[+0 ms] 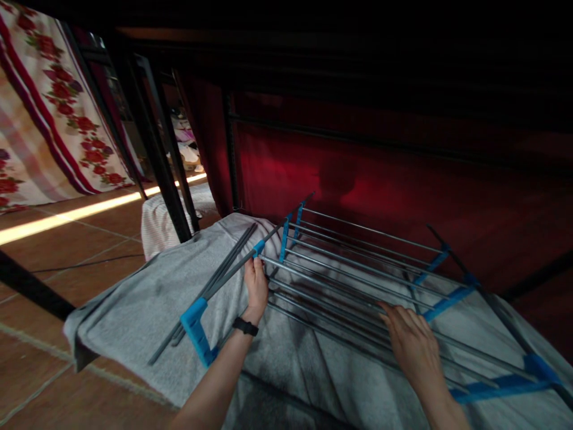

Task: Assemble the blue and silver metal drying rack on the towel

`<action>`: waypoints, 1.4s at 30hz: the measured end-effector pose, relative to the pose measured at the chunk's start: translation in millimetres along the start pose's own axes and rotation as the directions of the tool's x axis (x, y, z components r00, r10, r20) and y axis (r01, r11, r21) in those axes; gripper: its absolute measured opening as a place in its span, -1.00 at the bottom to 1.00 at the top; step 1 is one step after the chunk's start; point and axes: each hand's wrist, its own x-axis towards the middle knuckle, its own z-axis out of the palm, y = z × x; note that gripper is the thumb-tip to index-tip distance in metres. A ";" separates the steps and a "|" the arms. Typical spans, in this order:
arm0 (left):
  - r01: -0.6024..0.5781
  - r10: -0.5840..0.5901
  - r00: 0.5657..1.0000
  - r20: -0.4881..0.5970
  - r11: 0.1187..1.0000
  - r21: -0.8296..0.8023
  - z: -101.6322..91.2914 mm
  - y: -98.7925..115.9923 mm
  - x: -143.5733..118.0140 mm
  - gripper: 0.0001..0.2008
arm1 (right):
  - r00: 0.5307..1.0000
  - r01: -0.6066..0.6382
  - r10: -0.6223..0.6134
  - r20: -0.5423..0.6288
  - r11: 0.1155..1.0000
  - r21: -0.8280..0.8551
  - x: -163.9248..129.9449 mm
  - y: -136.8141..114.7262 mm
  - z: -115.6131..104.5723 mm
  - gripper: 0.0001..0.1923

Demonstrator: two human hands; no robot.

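Observation:
A drying rack (331,288) of thin grey metal rods and blue plastic brackets rests on a grey cloth. My left hand (256,283), with a black band at the wrist, grips a rod end just beneath a small blue connector (258,248) on the side tube. Farther right, my right hand (412,337) is curled over the rods near their middle, its fingertips partly hidden. At the near left end of the side tube is a blue corner bracket (193,325). Several loose grey tubes (215,278) lie beside it on the cloth.
The grey cloth (120,310) covers a bed-like platform inside a dark metal frame (154,137). A dark red curtain (277,161) hangs behind, and a dark beam crosses overhead. To the left are a tiled floor (27,298) and a floral cloth (58,119).

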 end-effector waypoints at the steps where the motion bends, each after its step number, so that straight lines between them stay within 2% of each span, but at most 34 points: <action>1: -0.003 0.004 1.000 -0.010 1.000 0.009 1.0 -0.1 -0.3 -0.38 | 1.000 -0.004 0.004 0.001 1.000 0.003 -0.2 0.3 0.2 -0.70; 8: -0.027 0.031 0.997 -0.066 0.998 0.049 5.3 1.4 -1.3 -0.46 | 1.000 -0.006 0.006 -0.001 0.999 0.052 1.4 1.5 -0.8 -0.68; 15: -0.087 0.093 0.993 -0.079 0.993 0.077 8.1 -5.2 -2.1 -0.53 | 1.000 -0.007 0.007 -0.004 0.999 0.053 -0.5 3.0 0.2 -0.68; 23: -0.095 0.102 0.992 -0.068 0.991 0.096 7.6 -5.1 -2.2 -0.64 | 1.000 -0.002 0.001 0.020 1.000 0.031 0.7 4.0 0.2 -0.66; 33: -0.072 0.077 0.996 -0.052 0.993 0.093 6.8 -3.6 -2.1 -0.66 | 0.999 0.011 -0.012 -0.030 1.000 -0.016 8.9 1.5 -1.3 -0.66; 42: -0.080 0.085 0.995 -0.047 0.991 0.112 7.6 -3.5 -2.2 -0.64 | 1.000 0.027 -0.027 -0.005 0.999 -0.036 9.7 4.3 1.5 -0.65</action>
